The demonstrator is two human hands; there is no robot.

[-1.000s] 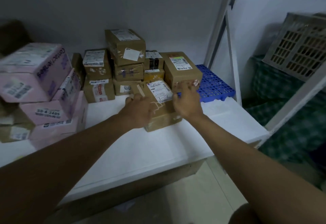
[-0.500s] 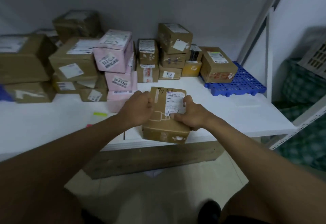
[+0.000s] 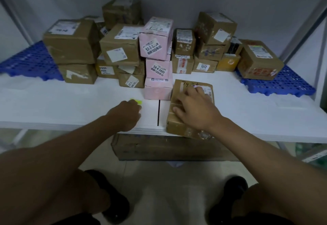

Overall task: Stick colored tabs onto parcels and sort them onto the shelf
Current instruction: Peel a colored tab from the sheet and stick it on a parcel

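Three pink parcels stand stacked at the centre of the frame. Around fifteen brown cardboard parcels show on the shelf, though some at the back are half hidden. Two blue perforated mats lie at the left and right edges. One yellow-green tab lies left of centre. Two hands are in view.

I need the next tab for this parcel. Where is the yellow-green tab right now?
In the head view, the yellow-green tab lies on the white shelf, left of centre, at the left hand, just left of the pink boxes.
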